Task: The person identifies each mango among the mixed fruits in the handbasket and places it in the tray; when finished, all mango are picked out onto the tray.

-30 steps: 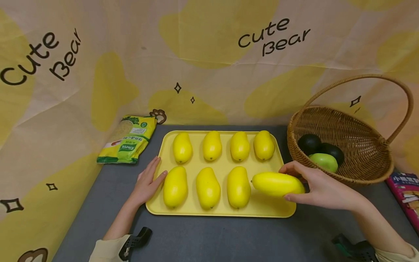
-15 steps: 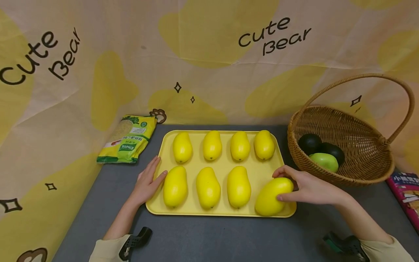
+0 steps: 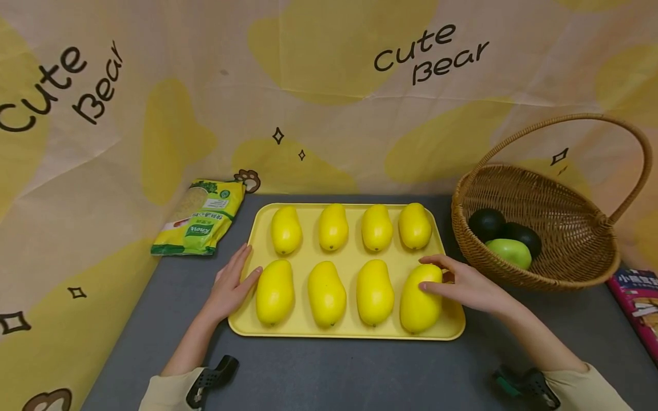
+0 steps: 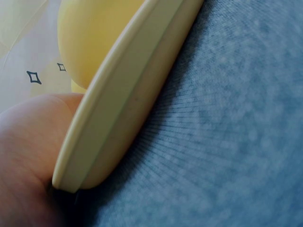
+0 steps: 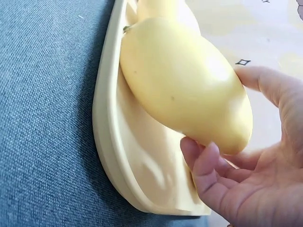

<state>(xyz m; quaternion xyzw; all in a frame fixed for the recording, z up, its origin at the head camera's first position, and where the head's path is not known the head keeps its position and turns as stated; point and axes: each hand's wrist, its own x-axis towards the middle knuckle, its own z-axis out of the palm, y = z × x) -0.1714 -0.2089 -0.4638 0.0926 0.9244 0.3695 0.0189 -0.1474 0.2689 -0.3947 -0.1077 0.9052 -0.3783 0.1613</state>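
A yellow mango (image 3: pixel 420 299) is at the front right corner of the yellow tray (image 3: pixel 401 334), and my right hand (image 3: pixel 462 284) holds its far end between thumb and fingers. The right wrist view shows this mango (image 5: pixel 184 80) tilted over the tray floor, its stem end near the rim. My left hand (image 3: pixel 233 288) rests against the tray's left side, thumb at the rim beside the front left mango (image 3: pixel 275 292). Other yellow mangoes stand in two rows, with one (image 3: pixel 375 292) just left of the held mango. The left wrist view shows the tray edge (image 4: pixel 118 90) against my left hand.
A tilted wicker basket (image 3: pixel 560 228) with a tall handle stands right of the tray, holding a green fruit (image 3: pixel 510 253) and dark avocados (image 3: pixel 486 225). A yellow food packet (image 3: pixel 200 220) lies back left, a pink packet (image 3: pixel 637 299) at far right. A printed cloth hangs behind.
My right hand has moved left and turned the mango from lying crosswise to lengthwise, lowering it into the front row's right end. The left hand has stayed at the tray.
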